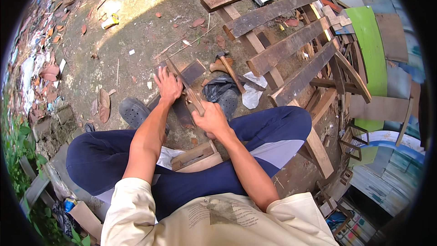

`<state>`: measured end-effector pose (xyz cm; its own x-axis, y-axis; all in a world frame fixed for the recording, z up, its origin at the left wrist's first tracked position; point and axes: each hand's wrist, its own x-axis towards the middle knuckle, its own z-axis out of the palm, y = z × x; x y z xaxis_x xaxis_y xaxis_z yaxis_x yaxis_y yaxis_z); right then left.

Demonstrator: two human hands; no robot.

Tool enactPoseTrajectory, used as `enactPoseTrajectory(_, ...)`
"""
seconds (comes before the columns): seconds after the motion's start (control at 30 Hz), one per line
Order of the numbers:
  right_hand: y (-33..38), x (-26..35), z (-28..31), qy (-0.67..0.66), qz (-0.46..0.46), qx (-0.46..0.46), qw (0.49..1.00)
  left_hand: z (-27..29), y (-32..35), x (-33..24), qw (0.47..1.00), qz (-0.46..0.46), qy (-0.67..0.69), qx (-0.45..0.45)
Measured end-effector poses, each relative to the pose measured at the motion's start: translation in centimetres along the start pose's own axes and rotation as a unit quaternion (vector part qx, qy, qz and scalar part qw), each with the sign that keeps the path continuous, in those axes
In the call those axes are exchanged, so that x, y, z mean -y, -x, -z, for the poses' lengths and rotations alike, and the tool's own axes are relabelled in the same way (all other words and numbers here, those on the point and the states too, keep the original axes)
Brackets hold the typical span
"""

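Observation:
My right hand [211,119] is closed round the lower end of a long narrow tool with a wooden handle [195,100]. Its thin, dark far part slants up and left past my other hand; I cannot make out whether it is a saw or a knife. Fingers spread, my left hand [168,84] presses down beside that thin part, over dark wood. One dark plank [193,70] sticks out beyond the tool, and another dark board [183,114] lies below it between my feet. My hands partly hide how these pieces meet.
A hammer [233,72] lies ahead by a black plastic bag [218,87]. Slatted timber frame [291,48] stands to the right. Grey clogs [134,111] are on my feet; a wooden block [198,157] lies between my legs. Leaves and litter [43,73] cover the left.

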<state>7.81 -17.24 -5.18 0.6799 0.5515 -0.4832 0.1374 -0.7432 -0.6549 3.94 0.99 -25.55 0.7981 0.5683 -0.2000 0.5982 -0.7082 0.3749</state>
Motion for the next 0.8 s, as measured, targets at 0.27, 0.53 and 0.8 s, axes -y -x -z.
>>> enactPoseTrajectory(0.27, 9.4, 0.4, 4.2, -0.065, 0.058, -0.006, 0.996, 0.5, -0.2, 0.7, 1.0, 0.027, 0.01, -0.004)
enactPoseTrajectory(0.53, -0.1, -0.3, 0.7, -0.003, -0.008, -0.01, 1.0, 1.6, 4.3, -1.2, 0.984, 0.158, 0.057, 0.062)
enactPoseTrajectory(0.8, 9.3, 2.4, 4.3, -0.084, 0.002, -0.051, 0.995, 2.2, 3.0, 1.3, 0.954, 0.182, 0.074, 0.227)
